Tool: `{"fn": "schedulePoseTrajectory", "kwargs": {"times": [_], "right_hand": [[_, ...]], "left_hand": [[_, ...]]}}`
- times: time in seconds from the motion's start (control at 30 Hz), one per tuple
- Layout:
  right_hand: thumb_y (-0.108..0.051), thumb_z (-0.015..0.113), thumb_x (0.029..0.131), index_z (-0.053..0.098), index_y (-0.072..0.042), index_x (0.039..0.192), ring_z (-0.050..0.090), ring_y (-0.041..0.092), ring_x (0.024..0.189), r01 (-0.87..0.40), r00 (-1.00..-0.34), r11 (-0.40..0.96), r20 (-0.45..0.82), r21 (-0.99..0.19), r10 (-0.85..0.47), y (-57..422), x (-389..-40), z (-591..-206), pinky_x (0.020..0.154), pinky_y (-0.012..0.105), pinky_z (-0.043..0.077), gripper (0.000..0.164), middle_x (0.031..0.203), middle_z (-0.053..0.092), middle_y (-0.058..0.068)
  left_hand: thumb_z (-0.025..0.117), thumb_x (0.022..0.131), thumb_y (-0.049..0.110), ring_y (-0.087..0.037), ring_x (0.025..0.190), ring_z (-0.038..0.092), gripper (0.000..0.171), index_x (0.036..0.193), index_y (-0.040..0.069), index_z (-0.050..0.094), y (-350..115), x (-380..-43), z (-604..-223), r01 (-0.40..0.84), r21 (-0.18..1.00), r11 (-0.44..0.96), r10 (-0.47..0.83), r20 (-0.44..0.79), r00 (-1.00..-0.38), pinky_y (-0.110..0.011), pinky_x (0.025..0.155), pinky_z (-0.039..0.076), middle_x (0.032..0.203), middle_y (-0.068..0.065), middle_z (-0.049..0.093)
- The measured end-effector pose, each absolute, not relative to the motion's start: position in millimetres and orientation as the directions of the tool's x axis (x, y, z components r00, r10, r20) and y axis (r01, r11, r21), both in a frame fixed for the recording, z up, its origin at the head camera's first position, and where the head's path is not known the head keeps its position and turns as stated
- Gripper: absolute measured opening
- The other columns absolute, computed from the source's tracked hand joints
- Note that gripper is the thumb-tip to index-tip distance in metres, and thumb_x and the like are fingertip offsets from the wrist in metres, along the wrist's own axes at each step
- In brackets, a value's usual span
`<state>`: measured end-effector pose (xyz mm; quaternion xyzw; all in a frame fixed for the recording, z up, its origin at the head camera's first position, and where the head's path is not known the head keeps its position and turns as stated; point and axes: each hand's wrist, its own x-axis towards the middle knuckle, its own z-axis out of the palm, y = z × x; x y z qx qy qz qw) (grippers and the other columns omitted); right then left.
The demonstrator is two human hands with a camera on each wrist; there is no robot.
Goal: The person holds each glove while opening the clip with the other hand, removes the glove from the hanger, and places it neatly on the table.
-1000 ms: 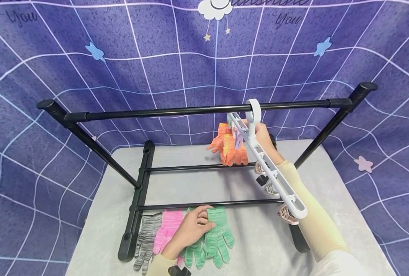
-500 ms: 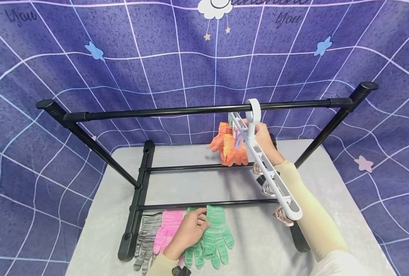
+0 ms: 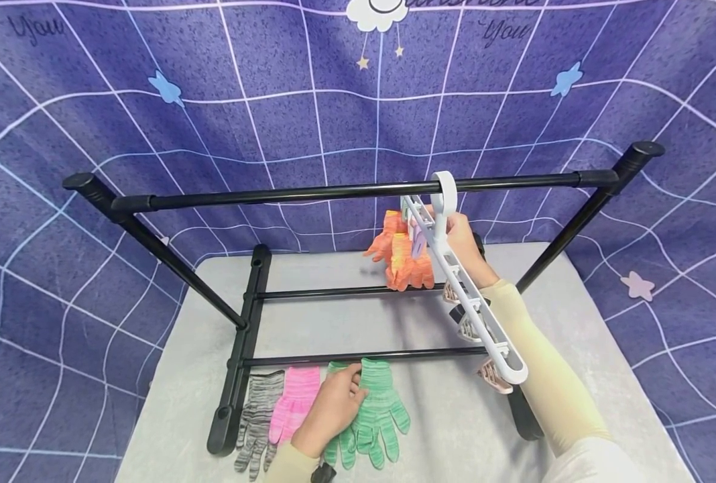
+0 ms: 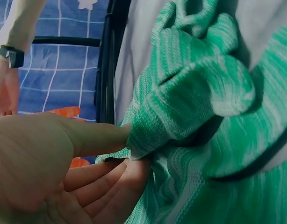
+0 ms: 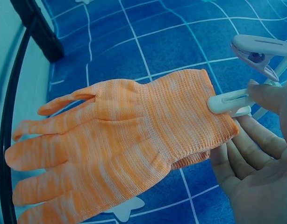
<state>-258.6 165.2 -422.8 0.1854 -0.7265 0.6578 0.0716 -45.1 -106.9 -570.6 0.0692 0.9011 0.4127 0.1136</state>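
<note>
At the front of the table my left hand [image 3: 334, 404] pinches the cuff of a green striped glove [image 3: 381, 406]. The left wrist view shows the thumb on one side of the knit [image 4: 167, 112] and the fingers on the other. My right hand [image 3: 462, 240] is up behind the white clip hanger [image 3: 472, 295]. There it pinches a pale clip [image 5: 230, 101] that bites the cuff of an orange glove [image 5: 106, 135]. A purple clip [image 3: 418, 243] on the hanger overlaps the orange gloves in the head view. Part of my right hand is hidden by the hanger.
A black rack [image 3: 285, 196] spans the table and carries the hanger by its hook. Grey [image 3: 259, 416] and pink [image 3: 297, 402] gloves lie left of the green ones. Several unused clips, such as a pinkish one [image 3: 494, 377], dangle from the hanger's near end. A patterned curtain [image 3: 273, 121] stands behind.
The hanger's near end has swung a little to the left. The green glove under my left hand has shifted slightly left. My right hand has stayed at the orange glove's clip.
</note>
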Motion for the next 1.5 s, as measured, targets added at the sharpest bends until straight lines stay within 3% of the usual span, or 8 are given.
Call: {"fn": "schedulePoseTrajectory", "kwargs": {"times": [0.4, 0.6, 0.8, 0.93, 1.07, 1.2, 1.33, 1.5], "right_hand": [[0.001, 0.059, 0.093, 0.068, 0.020, 0.121, 0.067, 0.002, 0.080, -0.403, -0.909, 0.118, 0.381, -0.908, -0.168, 167.5, -263.1, -423.2, 0.067, 0.016, 0.051, 0.034, 0.101, 0.078, 0.020], [0.001, 0.058, 0.091, 0.070, 0.020, 0.107, 0.059, -0.001, 0.076, -0.404, -0.914, 0.211, 0.384, -0.890, -0.128, 170.0, -265.6, -423.3, 0.068, 0.014, 0.047, 0.027, 0.085, 0.072, 0.001], [0.003, 0.058, 0.091, 0.069, 0.021, 0.111, 0.060, 0.002, 0.082, -0.402, -0.914, 0.216, 0.380, -0.890, -0.139, 171.2, -266.3, -422.7, 0.076, 0.015, 0.048, 0.029, 0.093, 0.074, 0.008], [0.003, 0.056, 0.091, 0.068, 0.020, 0.099, 0.050, -0.001, 0.066, -0.389, -0.921, 0.290, 0.376, -0.874, -0.103, 170.0, -265.4, -421.3, 0.062, 0.015, 0.042, 0.022, 0.072, 0.062, -0.004], [0.003, 0.060, 0.095, 0.070, 0.019, 0.110, 0.061, 0.001, 0.077, -0.410, -0.910, 0.181, 0.389, -0.894, -0.141, 166.6, -262.5, -419.6, 0.073, 0.017, 0.051, 0.024, 0.084, 0.070, -0.008], [0.003, 0.059, 0.093, 0.070, 0.014, 0.098, 0.058, 0.001, 0.071, -0.409, -0.912, 0.213, 0.389, -0.888, -0.127, 167.0, -261.3, -417.2, 0.068, 0.017, 0.048, 0.017, 0.077, 0.065, -0.009], [0.003, 0.056, 0.090, 0.063, 0.003, 0.079, 0.047, -0.001, 0.061, -0.378, -0.926, 0.287, 0.364, -0.880, -0.101, 168.5, -262.9, -416.8, 0.059, 0.016, 0.038, 0.013, 0.065, 0.052, -0.013], [0.005, 0.053, 0.089, 0.061, 0.001, 0.077, 0.043, 0.000, 0.057, -0.335, -0.942, 0.302, 0.320, -0.893, -0.099, 168.3, -261.5, -414.6, 0.054, 0.018, 0.035, 0.014, 0.060, 0.048, -0.015]], "left_hand": [[0.083, 0.089, 0.003, -0.004, 0.077, 0.059, 0.056, 0.139, -0.010, 0.063, -95.4, -43.8, -570.3, 0.127, 0.687, 0.716, 0.239, -0.069, -0.969, -0.031, 0.073, 0.059, 0.095, 0.000, 0.070], [0.086, 0.087, 0.003, -0.005, 0.074, 0.054, 0.056, 0.137, -0.011, 0.064, -94.7, -43.5, -570.6, 0.142, 0.664, 0.734, 0.224, -0.039, -0.974, -0.028, 0.067, 0.055, 0.089, 0.001, 0.065], [0.089, 0.085, 0.008, -0.010, 0.079, 0.053, 0.056, 0.134, -0.009, 0.067, -96.2, -41.9, -570.0, 0.169, 0.608, 0.776, 0.224, -0.015, -0.974, -0.032, 0.068, 0.056, 0.089, 0.000, 0.060], [0.090, 0.085, 0.012, -0.013, 0.084, 0.059, 0.055, 0.132, -0.007, 0.068, -97.2, -40.6, -569.9, 0.162, 0.586, 0.794, 0.217, -0.025, -0.976, -0.037, 0.073, 0.060, 0.093, -0.001, 0.063], [0.090, 0.086, 0.015, -0.018, 0.086, 0.064, 0.053, 0.130, -0.007, 0.068, -98.5, -40.6, -568.0, 0.157, 0.567, 0.809, 0.204, -0.021, -0.979, -0.040, 0.075, 0.061, 0.097, -0.005, 0.066], [0.088, 0.088, 0.019, -0.024, 0.092, 0.069, 0.049, 0.127, -0.006, 0.069, -101.7, -43.3, -562.4, 0.161, 0.549, 0.820, 0.200, -0.011, -0.980, -0.042, 0.079, 0.062, 0.101, -0.008, 0.068], [0.086, 0.091, 0.021, -0.017, 0.088, 0.064, 0.045, 0.126, -0.002, 0.070, -105.3, -46.1, -555.3, 0.176, 0.542, 0.822, 0.210, 0.000, -0.978, -0.037, 0.075, 0.060, 0.099, -0.005, 0.066], [0.085, 0.092, 0.019, -0.010, 0.082, 0.055, 0.038, 0.124, 0.002, 0.073, -107.5, -51.9, -544.7, 0.201, 0.562, 0.803, 0.200, 0.065, -0.978, -0.029, 0.070, 0.053, 0.094, 0.002, 0.063]]}}
